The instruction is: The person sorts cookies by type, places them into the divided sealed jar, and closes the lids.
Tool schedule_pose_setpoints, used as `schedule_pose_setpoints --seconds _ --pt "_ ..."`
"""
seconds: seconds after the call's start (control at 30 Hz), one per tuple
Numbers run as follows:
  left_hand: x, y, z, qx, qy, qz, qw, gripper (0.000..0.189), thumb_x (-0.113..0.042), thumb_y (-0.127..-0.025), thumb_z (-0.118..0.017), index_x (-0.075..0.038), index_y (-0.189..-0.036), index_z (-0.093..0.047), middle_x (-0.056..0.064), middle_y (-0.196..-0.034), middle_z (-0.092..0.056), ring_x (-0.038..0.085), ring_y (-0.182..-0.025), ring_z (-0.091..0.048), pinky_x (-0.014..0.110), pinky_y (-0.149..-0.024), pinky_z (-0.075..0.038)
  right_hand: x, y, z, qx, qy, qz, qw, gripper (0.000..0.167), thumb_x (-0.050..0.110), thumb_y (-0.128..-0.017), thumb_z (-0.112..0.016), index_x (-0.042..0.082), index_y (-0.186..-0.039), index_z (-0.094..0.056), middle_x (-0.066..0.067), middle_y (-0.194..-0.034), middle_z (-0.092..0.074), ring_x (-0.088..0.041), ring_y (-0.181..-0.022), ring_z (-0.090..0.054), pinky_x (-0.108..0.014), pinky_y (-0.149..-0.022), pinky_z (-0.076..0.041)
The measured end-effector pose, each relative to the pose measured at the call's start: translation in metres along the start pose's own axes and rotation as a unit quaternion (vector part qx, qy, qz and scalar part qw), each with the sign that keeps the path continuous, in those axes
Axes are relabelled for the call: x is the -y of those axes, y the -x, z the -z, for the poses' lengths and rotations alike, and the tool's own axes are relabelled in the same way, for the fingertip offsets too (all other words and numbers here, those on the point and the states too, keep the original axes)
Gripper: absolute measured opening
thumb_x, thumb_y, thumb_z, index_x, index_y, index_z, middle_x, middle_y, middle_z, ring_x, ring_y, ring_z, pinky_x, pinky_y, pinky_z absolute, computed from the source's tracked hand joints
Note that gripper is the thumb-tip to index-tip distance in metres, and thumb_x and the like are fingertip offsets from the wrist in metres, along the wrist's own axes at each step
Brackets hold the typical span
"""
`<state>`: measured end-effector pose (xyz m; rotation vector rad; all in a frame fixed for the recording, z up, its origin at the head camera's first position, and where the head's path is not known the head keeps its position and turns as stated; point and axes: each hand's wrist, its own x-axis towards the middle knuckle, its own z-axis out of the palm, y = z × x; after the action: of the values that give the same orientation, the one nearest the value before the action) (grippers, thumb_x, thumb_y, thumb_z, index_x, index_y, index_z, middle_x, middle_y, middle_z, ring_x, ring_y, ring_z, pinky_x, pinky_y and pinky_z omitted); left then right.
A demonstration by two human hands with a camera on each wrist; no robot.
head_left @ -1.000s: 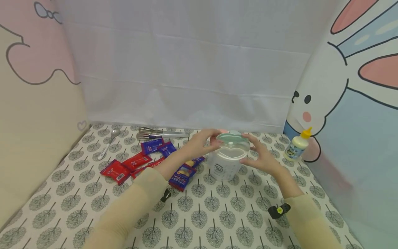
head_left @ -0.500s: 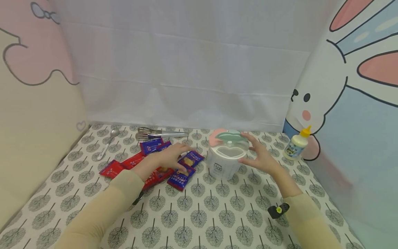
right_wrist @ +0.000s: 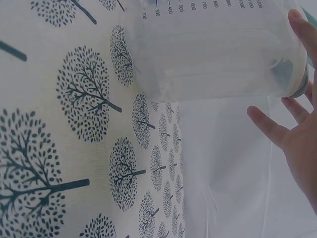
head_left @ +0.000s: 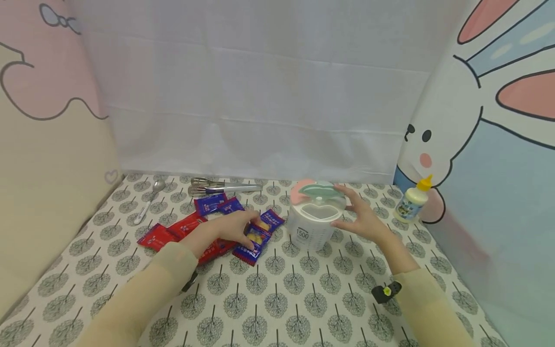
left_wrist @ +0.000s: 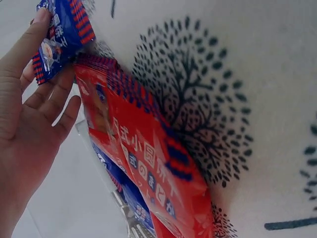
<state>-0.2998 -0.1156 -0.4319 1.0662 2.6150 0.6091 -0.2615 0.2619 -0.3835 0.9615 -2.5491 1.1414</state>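
Observation:
My left hand (head_left: 231, 227) pinches a blue biscuit packet (head_left: 246, 253), thumb on its face and fingers behind, as the left wrist view shows. Beyond it lies another blue packet (head_left: 273, 219). Several red biscuit packets (left_wrist: 143, 158) lie under and beside this hand, partly hidden by it. On the right, a clear storage container (head_left: 305, 236) marked 1500 stands upright. Its round lid (head_left: 320, 212) has pink and green sections and looks closed. My right hand (head_left: 364, 221) holds the lid's right rim, fingers curved at its side and thumb in front.
A whisk and a fork (head_left: 225, 189) lie at the back. A long spoon (head_left: 149, 202) is at far left. A white bottle with a yellow nozzle (head_left: 411, 205) stands at right. Fabric walls (head_left: 260, 111) rise behind and at both sides of the tree-print cloth (head_left: 277, 299).
My left hand has left the container's lid, moved left to the packets and taken hold of a blue one. The right hand has stayed at the lid.

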Motion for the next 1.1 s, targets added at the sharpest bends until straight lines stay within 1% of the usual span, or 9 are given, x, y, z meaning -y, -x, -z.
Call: schedule_pose_setpoints --seconds 0.07,0.23,0.43,0.6,0.67,0.73,0.83,0.97,1.1 --pt "-0.003 0.002 0.003 -0.005 0.017 -0.002 0.9998 0.054 -0.036 -0.071 -0.082 -0.019 -0.111 -0.051 -0.005 -0.108 -0.059 0.011 -0.08 -0.054 0.029 -0.075 -0.049 0.0 0.0 0.0 0.001 0.003 0.002 1.0 0.094 0.009 -0.073 -0.08 0.02 -0.148 -0.025 -0.012 -0.152 -0.026 -0.038 -0.129 -0.038 -0.053 -0.095 -0.047" --pt "-0.018 0.007 0.021 -0.039 0.04 -0.034 0.9978 0.044 -0.024 -0.086 -0.069 -0.023 -0.123 -0.045 0.001 -0.114 -0.059 0.009 -0.08 -0.059 0.027 -0.074 -0.052 -0.001 0.001 0.0 0.001 0.015 0.005 0.9999 0.093 0.009 -0.074 -0.08 0.02 -0.148 -0.025 -0.013 -0.15 -0.029 -0.036 -0.127 -0.04 -0.051 -0.094 -0.048" --pt "-0.047 0.012 0.048 -0.098 0.069 -0.095 0.9883 0.045 -0.015 -0.092 -0.06 -0.025 -0.133 -0.045 -0.003 -0.107 -0.059 0.012 -0.084 -0.061 0.026 -0.073 -0.053 0.001 0.001 0.001 0.008 0.019 -0.003 0.9998 0.094 0.009 -0.074 -0.08 0.02 -0.149 -0.024 -0.012 -0.15 -0.029 -0.035 -0.129 -0.039 -0.051 -0.096 -0.047" --pt "-0.075 0.007 0.061 -0.117 0.078 -0.098 0.9853 0.046 -0.019 -0.095 -0.056 -0.031 -0.138 -0.042 -0.006 -0.113 -0.058 0.009 -0.088 -0.06 0.026 -0.075 -0.053 0.004 -0.001 0.001 0.013 0.028 -0.008 0.9995 0.097 0.005 -0.073 -0.079 0.014 -0.15 -0.021 -0.015 -0.151 -0.026 -0.039 -0.13 -0.036 -0.055 -0.097 -0.045" --pt "-0.085 0.003 0.063 -0.139 0.095 -0.096 0.9811 0.041 -0.02 -0.095 -0.056 -0.029 -0.134 -0.045 -0.006 -0.113 -0.059 0.008 -0.089 -0.061 0.027 -0.077 -0.054 0.008 -0.001 0.001 0.013 0.031 -0.006 0.9994 0.096 0.003 -0.073 -0.078 0.01 -0.15 -0.021 -0.018 -0.151 -0.025 -0.041 -0.131 -0.035 -0.057 -0.096 -0.044" --pt "-0.094 -0.003 0.065 -0.17 0.118 -0.1 0.9731 0.036 -0.018 -0.095 -0.056 -0.026 -0.129 -0.05 -0.006 -0.113 -0.06 0.007 -0.088 -0.062 0.027 -0.079 -0.054 0.019 -0.002 0.003 0.014 0.036 -0.003 0.9992 0.094 0.002 -0.074 -0.077 0.006 -0.149 -0.021 -0.022 -0.15 -0.025 -0.044 -0.131 -0.033 -0.057 -0.096 -0.044" --pt "-0.108 -0.014 0.066 -0.236 0.134 -0.128 0.9539 0.029 -0.014 -0.093 -0.058 -0.018 -0.121 -0.055 -0.003 -0.109 -0.062 0.008 -0.086 -0.063 0.025 -0.079 -0.054 0.035 -0.002 0.005 0.016 0.041 0.0 0.999 0.091 0.002 -0.074 -0.076 0.002 -0.147 -0.022 -0.025 -0.15 -0.024 -0.045 -0.131 -0.031 -0.057 -0.095 -0.045" --pt "-0.124 -0.031 0.067 -0.312 0.1 -0.192 0.9252 0.023 -0.008 -0.09 -0.062 -0.009 -0.113 -0.059 0.002 -0.105 -0.062 0.01 -0.085 -0.062 0.019 -0.078 -0.053 0.044 -0.002 0.007 0.017 0.038 0.0 0.9991 0.09 0.003 -0.076 -0.076 0.002 -0.147 -0.022 -0.025 -0.15 -0.024 -0.046 -0.132 -0.03 -0.058 -0.094 -0.045" --pt "-0.131 -0.045 0.066 -0.347 0.055 -0.237 0.9058 0.022 -0.006 -0.088 -0.064 -0.006 -0.11 -0.06 0.005 -0.105 -0.063 0.01 -0.085 -0.06 0.015 -0.077 -0.05 0.042 -0.002 0.006 0.019 0.026 -0.004 0.9995 0.091 0.002 -0.076 -0.075 0.003 -0.148 -0.02 -0.024 -0.15 -0.023 -0.046 -0.133 -0.028 -0.058 -0.095 -0.045"
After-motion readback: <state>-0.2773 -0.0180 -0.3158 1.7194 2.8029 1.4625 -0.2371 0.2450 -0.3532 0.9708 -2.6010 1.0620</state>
